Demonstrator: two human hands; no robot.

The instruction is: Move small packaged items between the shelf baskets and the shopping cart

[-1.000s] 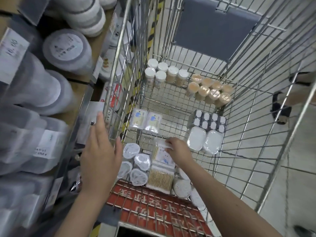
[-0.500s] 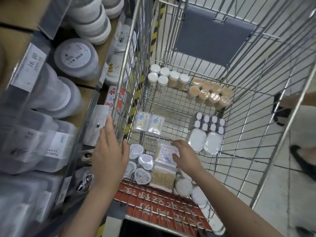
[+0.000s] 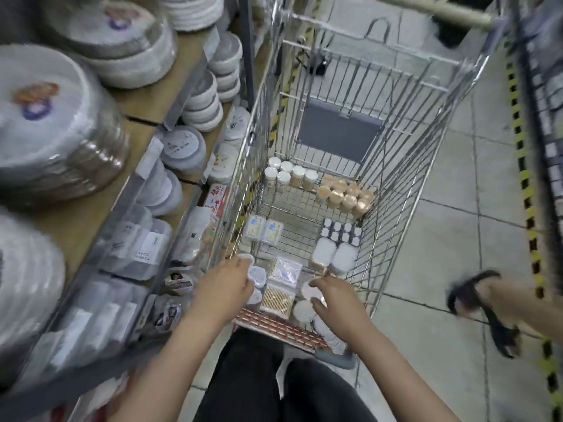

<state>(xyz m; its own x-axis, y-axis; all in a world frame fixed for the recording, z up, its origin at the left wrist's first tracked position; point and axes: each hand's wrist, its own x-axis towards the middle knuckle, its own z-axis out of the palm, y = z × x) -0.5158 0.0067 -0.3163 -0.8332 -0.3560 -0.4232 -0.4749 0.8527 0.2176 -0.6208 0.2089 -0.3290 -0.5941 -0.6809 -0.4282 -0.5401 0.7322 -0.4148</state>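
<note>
The wire shopping cart [image 3: 359, 60] stands in front of me with small packs on its floor. My left hand [image 3: 227, 287] reaches over the near left corner, its fingers stretched above the round clear containers [image 3: 257, 275]. My right hand [image 3: 335, 296] hovers at the near right with loosely curled fingers over a round white pack [image 3: 307, 292]; I see nothing held in it. Between the hands lie a flat cotton swab pack [image 3: 286, 271] and a swab box [image 3: 277, 296]. Farther in are two small boxes [image 3: 263, 231], white oval tubs [image 3: 335, 255] and toothpick jars [image 3: 344, 194].
A shelf [image 3: 91, 220] along the left carries wrapped stacks of paper plates [image 3: 45, 117], bowls and clear tubs. Another person's sandalled foot [image 3: 478, 300] is on the tiled floor right of the cart. Yellow-black tape [image 3: 530, 208] runs along the right.
My right hand has let go of the flat swab pack and drawn back toward the cart's near edge. My left hand moved from the cart's left side in over the round containers. The view pulled back.
</note>
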